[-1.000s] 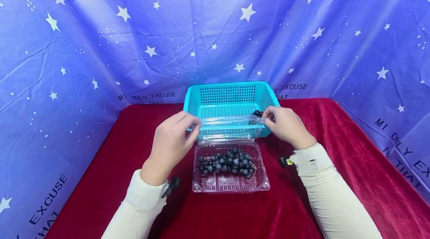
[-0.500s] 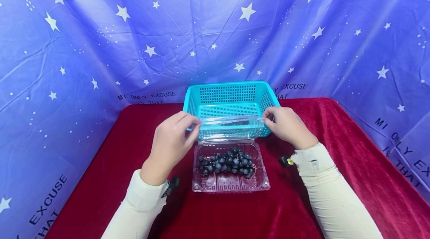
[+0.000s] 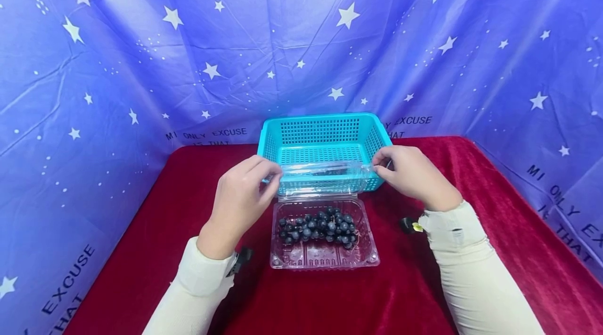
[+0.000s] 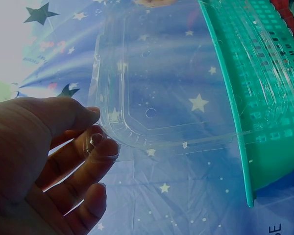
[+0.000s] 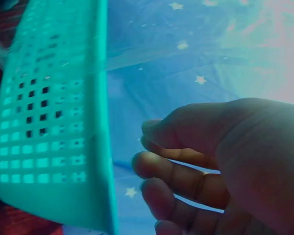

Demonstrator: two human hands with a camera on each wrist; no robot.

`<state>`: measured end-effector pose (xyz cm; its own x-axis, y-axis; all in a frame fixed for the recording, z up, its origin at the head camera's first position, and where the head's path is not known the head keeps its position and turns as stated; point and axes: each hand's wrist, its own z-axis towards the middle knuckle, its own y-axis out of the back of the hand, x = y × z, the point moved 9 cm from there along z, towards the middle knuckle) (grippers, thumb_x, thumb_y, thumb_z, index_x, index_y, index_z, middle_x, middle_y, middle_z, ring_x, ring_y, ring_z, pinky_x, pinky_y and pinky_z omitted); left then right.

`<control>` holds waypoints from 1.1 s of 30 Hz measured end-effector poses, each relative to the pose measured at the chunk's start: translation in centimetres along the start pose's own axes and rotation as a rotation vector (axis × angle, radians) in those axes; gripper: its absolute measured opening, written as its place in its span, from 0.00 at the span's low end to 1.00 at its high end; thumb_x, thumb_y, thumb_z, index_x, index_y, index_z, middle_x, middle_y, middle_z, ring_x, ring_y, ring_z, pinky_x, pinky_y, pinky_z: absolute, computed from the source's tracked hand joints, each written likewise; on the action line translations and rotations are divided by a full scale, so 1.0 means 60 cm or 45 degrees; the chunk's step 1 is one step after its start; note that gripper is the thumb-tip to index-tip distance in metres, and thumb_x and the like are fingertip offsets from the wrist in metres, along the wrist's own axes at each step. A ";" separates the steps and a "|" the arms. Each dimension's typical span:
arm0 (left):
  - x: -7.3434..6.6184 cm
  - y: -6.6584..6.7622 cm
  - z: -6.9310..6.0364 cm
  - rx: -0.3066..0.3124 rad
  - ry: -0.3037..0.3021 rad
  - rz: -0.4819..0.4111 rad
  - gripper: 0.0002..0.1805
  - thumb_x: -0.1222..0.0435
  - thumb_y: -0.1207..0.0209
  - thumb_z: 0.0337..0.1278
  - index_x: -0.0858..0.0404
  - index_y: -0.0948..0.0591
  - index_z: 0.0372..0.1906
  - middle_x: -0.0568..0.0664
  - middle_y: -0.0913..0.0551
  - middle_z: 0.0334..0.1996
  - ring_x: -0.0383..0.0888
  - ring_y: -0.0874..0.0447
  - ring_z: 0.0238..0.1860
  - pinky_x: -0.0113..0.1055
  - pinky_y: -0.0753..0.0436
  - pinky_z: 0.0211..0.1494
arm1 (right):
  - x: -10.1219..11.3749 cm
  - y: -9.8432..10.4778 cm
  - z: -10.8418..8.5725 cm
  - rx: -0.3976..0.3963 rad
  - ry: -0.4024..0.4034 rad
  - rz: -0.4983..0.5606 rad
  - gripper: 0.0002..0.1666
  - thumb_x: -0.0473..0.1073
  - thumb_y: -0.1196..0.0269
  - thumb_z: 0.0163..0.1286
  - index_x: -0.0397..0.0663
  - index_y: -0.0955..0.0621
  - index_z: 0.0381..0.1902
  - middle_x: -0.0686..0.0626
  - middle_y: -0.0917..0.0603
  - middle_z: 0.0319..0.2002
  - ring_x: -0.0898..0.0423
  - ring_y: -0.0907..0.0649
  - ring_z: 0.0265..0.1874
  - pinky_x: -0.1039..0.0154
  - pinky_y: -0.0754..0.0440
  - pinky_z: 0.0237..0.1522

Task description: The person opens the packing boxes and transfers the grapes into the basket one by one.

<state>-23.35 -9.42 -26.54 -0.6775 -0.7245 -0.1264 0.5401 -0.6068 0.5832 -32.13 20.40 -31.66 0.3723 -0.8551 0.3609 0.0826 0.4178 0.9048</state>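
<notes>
A clear plastic clamshell container lies on the table with a bunch of dark grapes in its base. Its transparent lid stands raised at the hinge. At the lid's left corner my left hand pinches the edge between thumb and fingers; the left wrist view shows this grip on the lid. My right hand is just off the lid's right corner. In the right wrist view, that hand has loosely bent fingers with nothing between them.
Directly behind the lid stands a turquoise slotted basket; something dark shows faintly through the lid inside it. A red velvet cloth covers the table. Blue star-printed curtains enclose the back and sides.
Grapes seen by my right hand at the basket's right end dropped from sight. The right hand then moved slightly right, off the lid's corner. Left hand and lid stayed put.
</notes>
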 end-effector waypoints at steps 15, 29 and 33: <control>-0.004 -0.001 0.002 0.003 -0.003 0.004 0.04 0.69 0.34 0.61 0.59 0.11 0.36 0.46 0.13 0.33 0.41 0.15 0.30 0.33 0.14 0.31 | 0.029 0.004 -0.055 0.038 0.118 -0.046 0.05 0.41 0.34 0.69 0.53 0.13 0.41 0.57 0.15 0.30 0.59 0.23 0.27 0.56 0.19 0.38; 0.003 0.000 0.001 0.010 0.004 0.008 0.04 0.69 0.36 0.62 0.58 0.11 0.37 0.46 0.13 0.33 0.40 0.15 0.30 0.33 0.14 0.32 | 0.087 -0.039 -0.083 0.244 0.281 -0.026 0.02 0.47 0.32 0.70 0.61 0.12 0.38 0.66 0.17 0.29 0.67 0.24 0.25 0.64 0.19 0.35; 0.003 -0.001 0.000 0.007 0.006 0.011 0.05 0.69 0.36 0.62 0.57 0.11 0.36 0.45 0.13 0.33 0.40 0.16 0.30 0.33 0.14 0.31 | 0.094 -0.050 -0.088 0.297 0.310 -0.030 0.04 0.48 0.32 0.70 0.61 0.12 0.41 0.67 0.16 0.32 0.69 0.24 0.27 0.64 0.18 0.37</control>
<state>-23.49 -9.52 -26.57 -0.6703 -0.7314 -0.1254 0.5430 -0.5986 0.5889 -25.40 15.94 -33.51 0.5849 -0.7536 0.2998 -0.1095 0.2929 0.9499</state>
